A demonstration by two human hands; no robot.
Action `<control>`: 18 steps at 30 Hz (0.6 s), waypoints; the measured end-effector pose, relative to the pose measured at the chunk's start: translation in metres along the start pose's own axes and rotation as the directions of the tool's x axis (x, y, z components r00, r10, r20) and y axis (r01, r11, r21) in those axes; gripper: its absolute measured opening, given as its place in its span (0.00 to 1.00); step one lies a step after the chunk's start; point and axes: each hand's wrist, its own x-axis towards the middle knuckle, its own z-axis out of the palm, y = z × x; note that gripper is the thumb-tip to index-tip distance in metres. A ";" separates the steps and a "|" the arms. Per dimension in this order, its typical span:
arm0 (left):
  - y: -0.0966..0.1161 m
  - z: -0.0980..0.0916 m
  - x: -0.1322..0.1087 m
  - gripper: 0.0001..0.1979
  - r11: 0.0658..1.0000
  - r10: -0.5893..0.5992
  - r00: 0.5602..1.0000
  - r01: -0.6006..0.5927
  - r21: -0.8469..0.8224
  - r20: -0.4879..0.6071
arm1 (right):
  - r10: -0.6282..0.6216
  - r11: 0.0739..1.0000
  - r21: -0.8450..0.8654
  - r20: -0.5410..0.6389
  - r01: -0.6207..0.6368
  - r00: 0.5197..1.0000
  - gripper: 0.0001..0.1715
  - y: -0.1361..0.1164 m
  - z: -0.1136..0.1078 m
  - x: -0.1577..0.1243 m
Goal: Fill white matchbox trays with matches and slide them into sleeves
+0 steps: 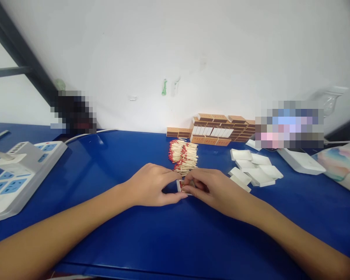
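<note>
A small white matchbox tray [179,186] with red-tipped matches in it lies on the blue table [151,241], partly hidden by my fingers. My left hand [154,184] holds the tray's left end between thumb and index finger. Over the tray, my right hand [211,188] has its thumb and fingers pinched together at the matches; what is between them is too small to make out. Just behind both hands is a pile of loose matches [185,153] with red heads.
Brown matchboxes [210,139] are stacked against the wall. White trays [261,175] lie scattered at right, near a larger white box [301,161]. A power strip [20,179] stands at left. Two areas at the back are pixelated.
</note>
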 end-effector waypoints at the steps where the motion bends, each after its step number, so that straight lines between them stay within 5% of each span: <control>1: 0.000 0.000 0.000 0.17 1.000 0.002 1.000 -0.002 0.006 0.002 | -0.004 1.000 0.013 0.007 0.004 1.000 0.09 0.000 0.000 0.000; 10: -0.002 -0.001 0.001 0.19 0.999 -0.015 0.998 0.013 0.029 0.068 | -0.037 0.995 0.093 0.032 0.034 0.999 0.12 -0.001 -0.008 -0.001; 15: -0.002 -0.004 0.001 0.18 1.000 -0.020 0.992 0.019 0.009 0.127 | 0.040 0.999 -0.030 -0.143 -0.045 0.989 0.13 0.013 -0.020 0.001; 18: -0.001 -0.005 0.002 0.17 1.000 -0.018 0.990 0.020 -0.007 0.143 | 0.052 0.991 -0.113 -0.150 -0.070 0.987 0.13 0.024 -0.024 0.003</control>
